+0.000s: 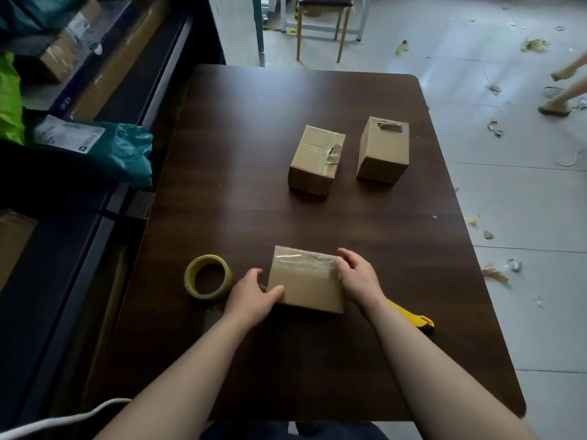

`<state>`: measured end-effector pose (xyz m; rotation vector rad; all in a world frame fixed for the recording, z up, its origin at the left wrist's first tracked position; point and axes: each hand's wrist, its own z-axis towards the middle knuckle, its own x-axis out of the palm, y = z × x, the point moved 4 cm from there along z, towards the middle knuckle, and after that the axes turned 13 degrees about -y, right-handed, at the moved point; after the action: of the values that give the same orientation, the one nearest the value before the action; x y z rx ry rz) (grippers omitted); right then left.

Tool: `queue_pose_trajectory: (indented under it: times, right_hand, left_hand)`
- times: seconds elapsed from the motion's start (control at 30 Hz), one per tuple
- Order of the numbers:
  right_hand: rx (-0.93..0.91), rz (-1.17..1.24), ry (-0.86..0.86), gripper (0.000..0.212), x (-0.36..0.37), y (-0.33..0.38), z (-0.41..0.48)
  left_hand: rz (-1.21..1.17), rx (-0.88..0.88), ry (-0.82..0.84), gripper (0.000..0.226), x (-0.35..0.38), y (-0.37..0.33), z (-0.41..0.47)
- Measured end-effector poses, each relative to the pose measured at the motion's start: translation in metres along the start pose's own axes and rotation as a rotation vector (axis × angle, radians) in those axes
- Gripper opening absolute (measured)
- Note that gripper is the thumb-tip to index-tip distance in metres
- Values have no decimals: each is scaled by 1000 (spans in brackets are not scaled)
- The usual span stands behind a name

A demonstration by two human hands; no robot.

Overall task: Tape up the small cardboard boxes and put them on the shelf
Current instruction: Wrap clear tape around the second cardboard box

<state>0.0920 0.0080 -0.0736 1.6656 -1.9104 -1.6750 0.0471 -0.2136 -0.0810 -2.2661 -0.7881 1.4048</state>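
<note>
L hand (251, 296) & R hand (359, 276) grip taped box (305, 289) at opp. ends, fingers curled round edges.

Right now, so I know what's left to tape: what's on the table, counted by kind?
Boxes: 3 (near box, middle box, right box)
Tape roll: 1
Knife: 1
Total: 5

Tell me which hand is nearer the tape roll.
Left. The left hand grips the near box at its left end, beside the tape roll; the right hand grips the opposite end.
</note>
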Motion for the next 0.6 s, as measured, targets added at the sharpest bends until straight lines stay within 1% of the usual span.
queue_pose_trajectory:
  times: [0.03,0.07,0.1,0.13,0.17,0.2,0.23,0.27,0.3,0.37,0.4,0.47,0.5,0.6]
  right_hand:
    - [-44,-22,-10,44,-1,0,1]
    - [-128,-104,-55,46,-3,2,0]
    - [-263,-222,-125,46,-3,6,-4]
    - [-432,-326,-184,46,-1,9,-10]
    - [-588,-396,-191,47,5,12,-20]
    - [-711,-448,-149,50,13,12,-29]
    - [-781,-502,-55,56,22,10,-36]
    - [-802,-556,50,63,29,6,-40]
    - [-795,-603,134,70,34,0,-40]
    - [-813,-695,180,71,34,-6,-34]
    - [-832,-748,182,70,32,-8,-33]
    - [-819,-809,177,67,25,-14,-33]
    - [-795,-808,154,67,21,-17,-33]
    - [-739,-776,115,66,15,-22,-35]
  left_hand:
    - [23,-6,-6,73,1,2,-4]
    - [72,36,-60,74,2,2,-7]
    - [152,134,-138,73,3,-2,-10]
    - [229,287,-220,68,3,-8,-14]
    - [303,468,-268,62,7,-16,-18]
    - [364,634,-267,57,13,-24,-21]
    - [424,753,-246,55,18,-31,-21]
    - [489,825,-215,54,24,-33,-21]
    - [554,842,-175,54,29,-32,-18]
    - [644,810,-103,58,31,-27,-14]
    - [677,803,-76,59,31,-24,-12]
    - [689,803,-94,60,30,-20,-12]
    - [689,792,-118,60,29,-20,-14]
    - [678,726,-121,64,29,-20,-16]
